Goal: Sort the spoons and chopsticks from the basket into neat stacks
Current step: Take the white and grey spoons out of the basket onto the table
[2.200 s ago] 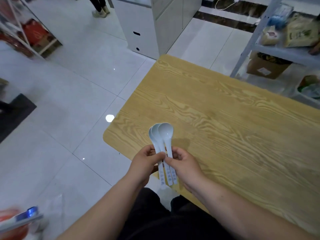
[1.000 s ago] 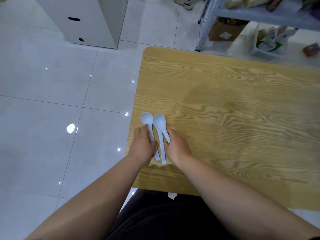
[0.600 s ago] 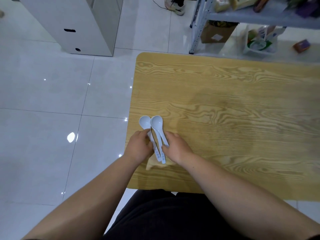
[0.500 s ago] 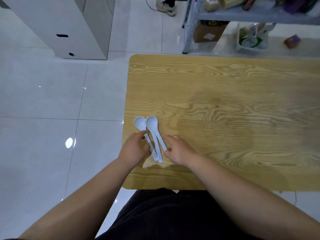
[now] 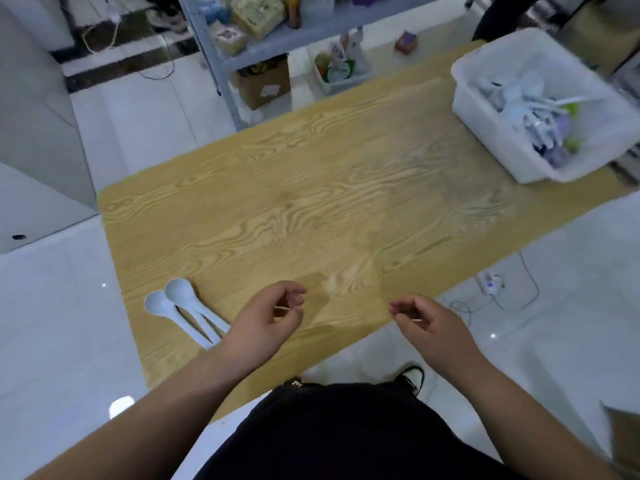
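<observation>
Status: left grip (image 5: 266, 320) and right grip (image 5: 429, 323) are both slack, fingers loosely curled, nothing held (thin pale fleck by each thumb, too small to call). Both hover over the near edge of the bench (image 5: 311, 202), well apart from each other.

Two spoons (image 5: 180, 292) lie flat on the bench just left of the left grip. They are side by side, bowls pointing away, handles running in under that wrist. The bowls touch or slightly overlap but aren't nested, so it's a row, not yet a stack.

Basket (image 5: 585, 155) sits far ahead and to the right of the right grip, at the far bench corner, well apart from both. It holds a tangled heap. White spoons show; chopsticks I can't pick out through the blur.

My read: the step in hand is the reach for the next load. It's early in the job, with most of it in the basket.

How to do it well:
- Send the right grip, since it's nearer. Park the left by the spoons to steady them at drop-off.
- Pull one kind per trip, by the handles, so the tangle doesn't drag extras over the rim.
- Turn bowls the same way before setting down, then nest them onto the pair.
- Put chopsticks in their own spot right of the spoons. They'll likely roll, so lay them parallel and square the ends.
</observation>
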A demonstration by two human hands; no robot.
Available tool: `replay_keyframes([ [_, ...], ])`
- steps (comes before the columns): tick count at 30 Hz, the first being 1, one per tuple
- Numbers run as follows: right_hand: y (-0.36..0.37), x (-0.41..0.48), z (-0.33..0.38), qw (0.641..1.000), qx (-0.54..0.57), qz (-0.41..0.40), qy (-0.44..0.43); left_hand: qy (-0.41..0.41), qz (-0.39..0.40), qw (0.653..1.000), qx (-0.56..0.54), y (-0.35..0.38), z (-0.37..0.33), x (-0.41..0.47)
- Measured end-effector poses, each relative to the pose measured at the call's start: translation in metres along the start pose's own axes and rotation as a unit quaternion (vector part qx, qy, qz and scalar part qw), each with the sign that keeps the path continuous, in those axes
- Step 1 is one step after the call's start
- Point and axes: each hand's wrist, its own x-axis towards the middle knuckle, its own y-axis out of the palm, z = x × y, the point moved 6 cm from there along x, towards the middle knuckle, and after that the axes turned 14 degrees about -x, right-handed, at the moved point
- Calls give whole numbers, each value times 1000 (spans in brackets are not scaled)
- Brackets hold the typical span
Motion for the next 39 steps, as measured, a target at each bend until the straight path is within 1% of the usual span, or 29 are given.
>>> replay_keyframes([
  [4, -69, -23, -68, 999, 32, -37, 15, 27, 32, 999, 16, 91, -50, 31],
  [10, -172, -38, -172, 994, 63, -79, 37, 32, 7, 999, 3, 218, -99, 65],
  [14, -238, -30, -214, 990, 63, -112, 55, 23, 13, 1000, 11, 274, -118, 84],
  [17, -281, -10, -228, 985, 62, -145, 65, 20, 12, 1000, 13, 297, -128, 100],
  [20, -313, 21, -232, 984, 54, -160, 57, 13, 18, 1000, 10, 314, -133, 120],
  [25, -353, 67, -227, 985, 43, -159, 57, 3, 64, 998, 3, 348, -145, 164],
  [29, -374, 93, -231, 985, 36, -155, 60, 13, 79, 997, -9, 372, -168, 212],
  [34, -388, 124, -254, 992, 3, -111, 61, 26, 53, 998, -7, 390, -201, 269],
  [37, -404, 155, -265, 996, -15, -72, 46, 14, 11, 1000, -2, 395, -209, 295],
  [39, -423, 185, -266, 999, -21, -47, 18, 3, -22, 1000, 2, 400, -214, 307],
])
